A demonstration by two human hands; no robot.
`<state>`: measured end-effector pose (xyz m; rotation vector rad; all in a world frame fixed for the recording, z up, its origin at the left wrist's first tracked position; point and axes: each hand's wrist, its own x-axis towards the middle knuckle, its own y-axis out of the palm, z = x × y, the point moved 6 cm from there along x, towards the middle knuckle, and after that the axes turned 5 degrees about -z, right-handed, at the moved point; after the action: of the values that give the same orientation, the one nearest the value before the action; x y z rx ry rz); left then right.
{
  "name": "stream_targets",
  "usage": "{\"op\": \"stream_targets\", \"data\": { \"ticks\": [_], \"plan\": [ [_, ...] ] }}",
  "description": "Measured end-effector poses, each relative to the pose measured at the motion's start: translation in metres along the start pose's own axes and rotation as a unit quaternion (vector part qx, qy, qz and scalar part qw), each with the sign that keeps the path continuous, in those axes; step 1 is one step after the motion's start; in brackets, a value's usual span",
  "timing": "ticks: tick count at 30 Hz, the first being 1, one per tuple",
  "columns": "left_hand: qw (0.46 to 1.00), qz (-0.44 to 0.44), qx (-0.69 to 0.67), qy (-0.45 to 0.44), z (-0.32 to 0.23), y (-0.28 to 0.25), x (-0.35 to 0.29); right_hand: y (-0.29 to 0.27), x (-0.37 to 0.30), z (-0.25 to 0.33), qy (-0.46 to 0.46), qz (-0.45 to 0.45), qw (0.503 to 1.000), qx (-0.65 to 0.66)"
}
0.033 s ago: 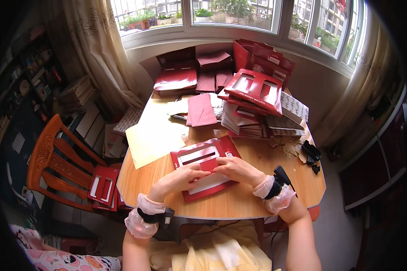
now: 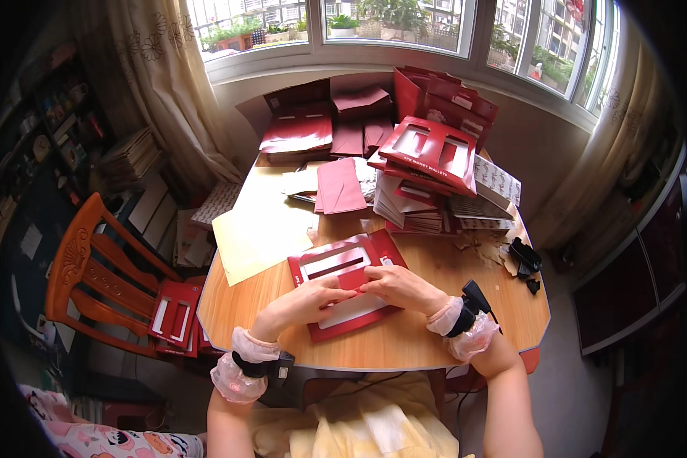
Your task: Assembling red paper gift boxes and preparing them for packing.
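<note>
Fingers [image 2: 333, 293] of left hand [image 2: 301, 301]: bent inward, tips close to those of right hand [image 2: 401, 286], above the middle of a windowed red folder [image 2: 349, 279]. Right fingers likewise bent, index tip down toward the red strip between the two windows. Appear gathered rather than spread on both sides; pinch on a thin edge possible, but unable to confirm from this view, with fingertips partly hidden.

Location of folder: flat on the desk [image 2: 233, 309], close to the middle of the near edge, set askew, near-left corner closest to that edge.

Handling, by judgement: light, thin, probably card. Fairly stiff along the broad borders, weaker at the narrow strips around the windows. Glossy face, hence likely to slide under dry fingertips and on smooth wood. Liable to crease or tear at the central strip if pulled hard. Best held by the solid border at the right end or along the near side, with flat fingers and light pressure.

Surroundings: toward the left edge of the desk, a yellow sheet [image 2: 259, 243], just beside the far-left corner of the folder. Toward the far-left corner, a glossy red stack [image 2: 298, 131]. Toward the far-right corner, an uneven pile of red folders [image 2: 427, 155]. By the right edge, a crumpled black item [image 2: 525, 258], material not identifiable. Beyond the left edge, a wooden chair [image 2: 67, 267] with more windowed folders [image 2: 174, 313] on the seat.
</note>
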<state>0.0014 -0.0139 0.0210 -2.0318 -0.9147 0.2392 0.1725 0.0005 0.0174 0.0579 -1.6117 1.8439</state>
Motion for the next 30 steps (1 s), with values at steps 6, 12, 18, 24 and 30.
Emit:
{"op": "stream_targets", "data": {
  "ticks": [6, 12, 18, 24, 30],
  "plan": [
    [1.0, 0.018, 0.016, 0.016, -0.003, 0.005, -0.001, 0.007, -0.006, -0.001, 0.029, 0.049, 0.998, 0.031],
    [0.999, -0.031, -0.018, -0.008, 0.009, 0.006, 0.001, -0.001, 0.001, 0.007, 0.025, 0.069, 0.997, 0.011],
    [0.987, -0.009, -0.062, -0.145, 0.015, 0.004, 0.008, -0.011, 0.0, 0.014, 0.022, 0.067, 0.997, 0.029],
    [0.987, -0.097, 0.073, -0.104, 0.015, -0.003, 0.002, -0.013, 0.001, 0.024, -0.012, 0.063, 0.998, -0.027],
    [0.986, -0.095, 0.032, -0.136, 0.025, -0.002, 0.003, 0.011, 0.003, 0.036, -0.009, 0.1, 0.995, -0.027]
  ]
}}
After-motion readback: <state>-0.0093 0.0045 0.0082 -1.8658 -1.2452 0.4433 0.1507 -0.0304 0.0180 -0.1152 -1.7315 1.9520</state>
